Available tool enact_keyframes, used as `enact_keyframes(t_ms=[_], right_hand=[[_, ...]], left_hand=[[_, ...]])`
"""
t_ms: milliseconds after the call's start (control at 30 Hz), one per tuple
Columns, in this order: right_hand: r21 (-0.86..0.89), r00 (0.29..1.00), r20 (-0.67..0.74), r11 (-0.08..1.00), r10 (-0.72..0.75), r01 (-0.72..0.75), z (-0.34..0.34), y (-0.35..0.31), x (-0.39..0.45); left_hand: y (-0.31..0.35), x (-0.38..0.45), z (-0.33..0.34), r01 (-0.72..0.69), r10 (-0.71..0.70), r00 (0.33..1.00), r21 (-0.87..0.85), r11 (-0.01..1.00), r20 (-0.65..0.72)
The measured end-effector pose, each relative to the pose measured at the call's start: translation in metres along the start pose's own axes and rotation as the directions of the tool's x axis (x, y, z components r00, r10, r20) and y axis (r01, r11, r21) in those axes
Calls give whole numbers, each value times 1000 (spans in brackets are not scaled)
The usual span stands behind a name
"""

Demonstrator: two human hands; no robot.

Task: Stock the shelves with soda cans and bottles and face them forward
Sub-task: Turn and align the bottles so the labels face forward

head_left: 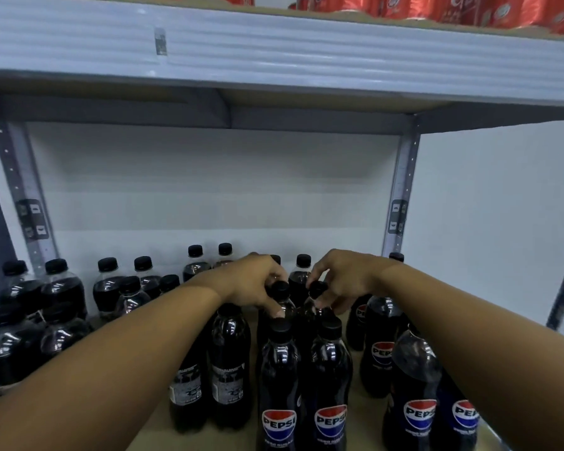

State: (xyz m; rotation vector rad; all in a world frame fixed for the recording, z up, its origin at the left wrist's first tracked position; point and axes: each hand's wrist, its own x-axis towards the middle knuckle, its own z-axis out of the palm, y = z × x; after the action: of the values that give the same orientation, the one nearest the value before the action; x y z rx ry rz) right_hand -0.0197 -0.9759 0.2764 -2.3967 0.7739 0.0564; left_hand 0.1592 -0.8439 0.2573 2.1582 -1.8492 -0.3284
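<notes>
While standing upright on the brown shelf board (365, 415), two dark black-capped plastic Pepsi bottles behind the front pair: left hand (254, 284) gripping one neck (280, 299), right hand (342, 281) pinching the other's cap (316, 289); labels hidden.

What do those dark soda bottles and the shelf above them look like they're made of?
The bottles look like clear glossy plastic: light streaks shine on them and the necks are see-through above the dark drink. Their caps seem matte black plastic. The shelf edge looks like grey painted metal, though that is less certain.
</notes>
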Motion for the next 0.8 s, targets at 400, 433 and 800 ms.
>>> enact_keyframes(t_ms=[400,433,800], right_hand=[[34,987,-144,996,-76,82,14,2,9],[35,986,-146,996,-75,81,15,2,10],[65,984,-177,997,-25,37,18,-3,-5]], left_hand=[[0,1,-4,58,-57,998,28,998,-30],[-2,1,-4,65,-64,997,33,997,-32],[0,-12,-2,35,-34,998,28,999,-48]])
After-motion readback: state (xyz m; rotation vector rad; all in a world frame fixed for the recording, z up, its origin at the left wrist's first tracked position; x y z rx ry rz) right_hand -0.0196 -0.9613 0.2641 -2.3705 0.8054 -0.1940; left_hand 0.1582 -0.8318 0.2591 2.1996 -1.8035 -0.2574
